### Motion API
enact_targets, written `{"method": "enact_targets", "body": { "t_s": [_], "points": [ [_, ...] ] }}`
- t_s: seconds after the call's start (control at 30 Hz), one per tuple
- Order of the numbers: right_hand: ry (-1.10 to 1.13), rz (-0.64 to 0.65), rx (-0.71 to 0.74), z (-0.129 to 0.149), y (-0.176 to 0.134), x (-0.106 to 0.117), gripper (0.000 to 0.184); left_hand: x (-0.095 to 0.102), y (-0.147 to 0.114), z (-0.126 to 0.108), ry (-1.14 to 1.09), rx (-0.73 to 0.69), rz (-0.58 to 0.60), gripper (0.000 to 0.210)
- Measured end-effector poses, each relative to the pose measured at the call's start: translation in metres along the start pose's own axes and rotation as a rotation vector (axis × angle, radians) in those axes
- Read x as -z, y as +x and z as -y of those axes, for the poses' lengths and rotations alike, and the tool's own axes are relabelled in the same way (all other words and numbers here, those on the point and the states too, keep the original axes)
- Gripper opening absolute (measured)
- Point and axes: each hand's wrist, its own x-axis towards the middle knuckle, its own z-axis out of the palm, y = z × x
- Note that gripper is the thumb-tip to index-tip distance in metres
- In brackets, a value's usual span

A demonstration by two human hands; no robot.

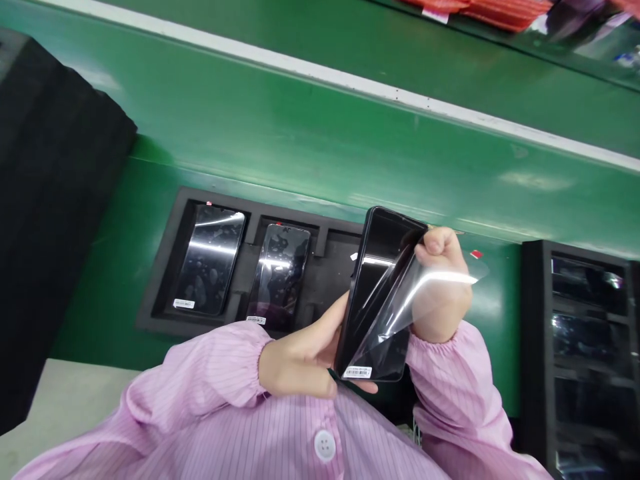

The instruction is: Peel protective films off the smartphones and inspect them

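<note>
A black smartphone [373, 287] is tilted upright in front of my chest, gripped along its lower left side by my left hand [303, 360]. A white barcode label [357, 373] sits at its lower left corner. My right hand [443, 267] is closed at the phone's upper right, pinching a clear protective film [387, 330]. The film is curled away from the right part of the screen, bends over my fingers and carries a red tab [477, 254]. Whether its left part still touches the glass is hard to see.
Behind my left forearm lies a black foam tray [167, 260] holding two phones [210, 257] in its slots. A dark stack [55, 173] rises at the left. Another black tray [537, 320] with several phones stands at the right. Red items [505, 10] sit on the far shelf.
</note>
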Motion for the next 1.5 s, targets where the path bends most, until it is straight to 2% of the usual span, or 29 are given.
{"method": "enact_targets", "body": {
  "t_s": [0.13,0.37,0.47,0.6,0.73,0.9,1.07,1.27,1.5],
  "points": [
    [0.073,-0.033,0.001,0.004,-0.003,0.001,0.022,0.000,-0.001,-0.003,-0.080,0.056,0.000,0.106],
    [0.071,-0.070,0.036,0.014,-0.010,-0.001,0.020,0.004,-0.001,0.009,-0.012,-0.065,0.091,0.084],
    [0.018,-0.089,0.082,0.018,-0.012,-0.001,0.019,0.005,-0.001,0.012,0.017,-0.051,0.036,0.062],
    [-0.034,-0.126,0.154,0.022,-0.015,-0.002,0.016,0.003,-0.001,0.015,0.077,-0.001,-0.114,0.020],
    [-0.029,-0.173,0.155,0.022,-0.014,-0.003,0.015,-0.002,-0.001,0.012,0.059,0.021,-0.238,0.033],
    [-0.040,-0.154,0.133,0.017,-0.013,-0.003,0.016,-0.005,-0.002,0.009,0.152,0.027,-0.331,0.053],
    [-0.044,-0.152,0.111,0.020,-0.014,-0.004,0.017,-0.005,-0.001,0.012,-0.065,0.063,-0.252,0.055],
    [-0.035,-0.173,0.125,0.026,-0.018,-0.007,0.016,-0.004,0.000,0.014,-0.119,0.079,-0.231,0.056],
    [-0.153,-0.227,0.269,0.026,-0.024,-0.008,0.016,-0.002,-0.001,0.015,-0.143,0.069,-0.211,0.052]
  ]
}}
